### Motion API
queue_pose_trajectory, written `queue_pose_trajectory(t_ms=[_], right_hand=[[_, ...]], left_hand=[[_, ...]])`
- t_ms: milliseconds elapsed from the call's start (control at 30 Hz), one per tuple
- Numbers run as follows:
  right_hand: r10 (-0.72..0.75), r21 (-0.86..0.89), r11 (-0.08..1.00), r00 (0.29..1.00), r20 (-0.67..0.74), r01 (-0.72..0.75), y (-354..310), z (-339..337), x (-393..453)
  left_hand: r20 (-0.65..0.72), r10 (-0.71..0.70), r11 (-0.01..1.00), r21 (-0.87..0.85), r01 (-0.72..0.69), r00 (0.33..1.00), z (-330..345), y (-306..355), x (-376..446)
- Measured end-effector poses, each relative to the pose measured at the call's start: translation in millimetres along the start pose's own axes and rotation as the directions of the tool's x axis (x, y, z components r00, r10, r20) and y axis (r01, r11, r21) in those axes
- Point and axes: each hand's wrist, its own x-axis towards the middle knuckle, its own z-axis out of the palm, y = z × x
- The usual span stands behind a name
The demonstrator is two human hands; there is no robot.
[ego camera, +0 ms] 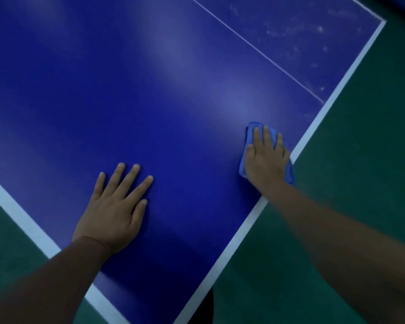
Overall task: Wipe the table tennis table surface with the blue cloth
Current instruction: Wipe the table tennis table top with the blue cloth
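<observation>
Now the right hand (265, 157) lies flat on the blue cloth (250, 146), with straight fingers that press it onto the bench (126, 90) (a table tennis table with a dark blue top). Folded cloth shows ahead of the fingertips and at both sides of the hand, and its right end reaches over the white edge line (313, 123) of the bench. Well to the left of this hand, the left hand (116, 206) rests palm down on the bare blue top, fingers wide and spread, holding nothing. Far ahead of the right hand, pale dusty smears (297, 31) mark the corner beyond a thin white centre line (255, 47). Green floor (360, 136) lies around the bench.
</observation>
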Motion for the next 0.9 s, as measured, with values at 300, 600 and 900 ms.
queue_pose_trajectory(t_ms=[300,600,900], right_hand=[[-0.547,-0.084,0.828,0.832,0.096,0.554,-11,0,59],[-0.384,-0.004,0.922,0.914,0.133,0.388,-18,-9,77],[-0.185,-0.091,0.977,0.977,0.108,0.195,112,-9,210]], left_hand=[[-0.02,-0.016,0.997,0.071,0.018,1.0,-1,4,4],[-0.095,-0.142,0.983,0.101,0.152,0.985,-8,32,25],[-0.13,-0.255,0.957,-0.177,0.231,0.958,10,172,234]])
